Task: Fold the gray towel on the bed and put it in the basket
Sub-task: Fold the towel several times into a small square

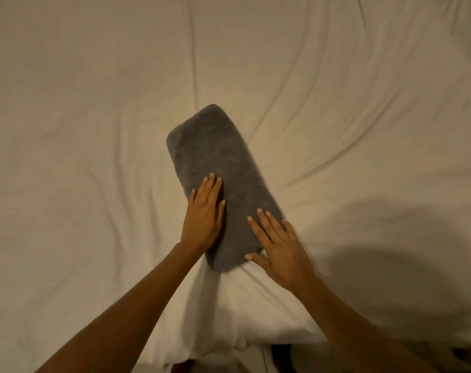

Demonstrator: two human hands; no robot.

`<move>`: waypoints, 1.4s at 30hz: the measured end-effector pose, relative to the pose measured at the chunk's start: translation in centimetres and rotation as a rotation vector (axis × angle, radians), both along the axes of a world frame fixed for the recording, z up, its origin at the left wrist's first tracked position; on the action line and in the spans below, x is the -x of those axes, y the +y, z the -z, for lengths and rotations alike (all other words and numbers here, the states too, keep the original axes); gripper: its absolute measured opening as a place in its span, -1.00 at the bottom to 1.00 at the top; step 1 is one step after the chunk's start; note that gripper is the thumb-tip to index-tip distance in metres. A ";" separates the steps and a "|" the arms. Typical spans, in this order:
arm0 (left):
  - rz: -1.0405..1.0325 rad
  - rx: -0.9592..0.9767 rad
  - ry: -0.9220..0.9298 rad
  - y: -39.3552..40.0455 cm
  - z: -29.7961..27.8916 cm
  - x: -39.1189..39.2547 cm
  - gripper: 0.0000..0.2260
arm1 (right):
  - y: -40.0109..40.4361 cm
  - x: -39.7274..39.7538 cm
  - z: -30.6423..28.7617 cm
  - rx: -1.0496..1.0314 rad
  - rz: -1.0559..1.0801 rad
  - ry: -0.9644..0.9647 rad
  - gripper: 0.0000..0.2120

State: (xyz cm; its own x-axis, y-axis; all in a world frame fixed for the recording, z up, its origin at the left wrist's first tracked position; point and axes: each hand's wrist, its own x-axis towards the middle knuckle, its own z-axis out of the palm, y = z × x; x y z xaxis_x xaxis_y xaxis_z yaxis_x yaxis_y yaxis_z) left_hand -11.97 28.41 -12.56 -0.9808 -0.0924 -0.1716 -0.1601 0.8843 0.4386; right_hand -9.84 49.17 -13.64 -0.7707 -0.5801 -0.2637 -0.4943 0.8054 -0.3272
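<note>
The gray towel [218, 168] lies folded into a long narrow block on the bed, slanting from upper left to lower right. My left hand [205, 214] rests flat on its left near edge, fingers straight. My right hand [278, 247] lies flat on its near right corner, fingers spread, thumb by the towel's end. Neither hand grips the cloth. No basket is in view.
The bed [94, 130] is covered by a wrinkled cream sheet that fills the view. Its near edge [229, 354] runs along the bottom, with dark floor below. A shadow falls on the sheet at the right.
</note>
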 end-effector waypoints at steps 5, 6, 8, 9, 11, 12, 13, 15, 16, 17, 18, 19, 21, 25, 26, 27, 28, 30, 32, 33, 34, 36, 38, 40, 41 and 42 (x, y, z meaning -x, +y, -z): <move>-0.017 0.082 0.074 3.5 -0.1 -7.5 -0.51 | 2.2 1.5 1.1 -0.113 -0.140 0.219 -0.07; 0.002 0.115 0.069 4.3 0.2 -8.5 -0.50 | 2.4 1.7 1.4 -0.131 -0.161 0.267 -0.05; 0.042 0.195 0.055 5.6 0.9 -9.9 -0.46 | 2.4 2.0 2.1 -0.161 -0.194 0.357 -0.06; 0.053 0.238 0.051 6.1 1.3 -10.4 -0.43 | 2.2 1.9 2.3 -0.170 -0.195 0.397 -0.09; 0.036 0.310 0.038 6.6 2.1 -10.8 -0.38 | 1.5 1.7 2.7 -0.155 -0.168 0.461 -0.21; 0.014 0.343 0.030 6.7 2.5 -10.8 -0.36 | 1.1 1.5 2.8 -0.142 -0.153 0.477 -0.26; -0.011 0.379 0.029 6.7 2.8 -10.8 -0.35 | 0.7 1.4 3.0 -0.136 -0.146 0.480 -0.29; -0.052 0.435 0.039 6.4 3.3 -10.7 -0.34 | 0.1 1.3 3.2 -0.141 -0.151 0.466 -0.25; -0.063 0.457 0.048 6.2 3.6 -10.5 -0.34 | -0.2 1.3 3.4 -0.143 -0.154 0.457 -0.22; -0.067 0.479 0.061 5.9 3.9 -10.2 -0.33 | -0.4 1.3 3.5 -0.146 -0.152 0.448 -0.19; -0.069 0.502 0.075 5.6 4.3 -10.0 -0.33 | -0.7 1.3 3.7 -0.156 -0.145 0.442 -0.17; -0.072 0.525 0.088 5.3 4.6 -9.8 -0.33 | -1.0 1.3 3.9 -0.174 -0.138 0.435 -0.14; -0.083 0.560 0.107 4.8 5.2 -9.5 -0.32 | -1.8 1.4 4.2 -0.211 -0.122 0.430 -0.06; -0.149 0.524 0.096 4.8 5.9 -9.0 -0.28 | -3.3 1.8 4.9 -0.277 -0.089 0.446 -0.01; -0.173 0.494 0.093 4.9 5.9 -8.7 -0.28 | -3.5 2.0 4.9 -0.291 -0.093 0.441 -0.02; -0.194 0.464 0.092 5.1 5.8 -8.5 -0.29 | -3.6 2.3 5.0 -0.294 -0.102 0.431 -0.05; -0.208 0.441 0.095 5.2 5.8 -8.3 -0.31 | -3.6 2.6 5.0 -0.276 -0.115 0.415 -0.10; -0.212 0.403 0.105 5.2 5.6 -8.3 -0.37 | -3.4 3.2 4.9 -0.199 -0.141 0.357 -0.20; -0.197 0.329 0.102 4.8 5.3 -8.5 -0.37 | -3.4 3.6 4.4 -0.155 -0.159 0.283 -0.20; -0.193 0.294 0.102 4.6 5.1 -8.6 -0.36 | -3.3 3.7 4.0 -0.145 -0.167 0.258 -0.18; -0.194 0.270 0.107 4.4 4.8 -8.8 -0.34 | -3.3 3.8 3.6 -0.136 -0.173 0.240 -0.15; -0.213 0.262 0.121 4.5 4.2 -9.3 -0.31 | -3.2 3.7 2.4 -0.104 -0.175 0.219 -0.16; -0.233 0.325 0.136 5.1 3.6 -9.7 -0.35 | -3.0 3.5 1.2 -0.072 -0.171 0.207 -0.21; -0.244 0.410 0.132 5.4 3.1 -9.7 -0.36 | -2.9 3.4 0.1 -0.031 -0.164 0.221 -0.21; -0.249 0.447 0.126 5.3 2.8 -9.5 -0.36 | -2.9 3.4 -0.4 -0.010 -0.160 0.231 -0.20; -0.252 0.474 0.127 4.9 2.5 -9.3 -0.37 | -2.9 3.4 -0.9 0.013 -0.153 0.247 -0.19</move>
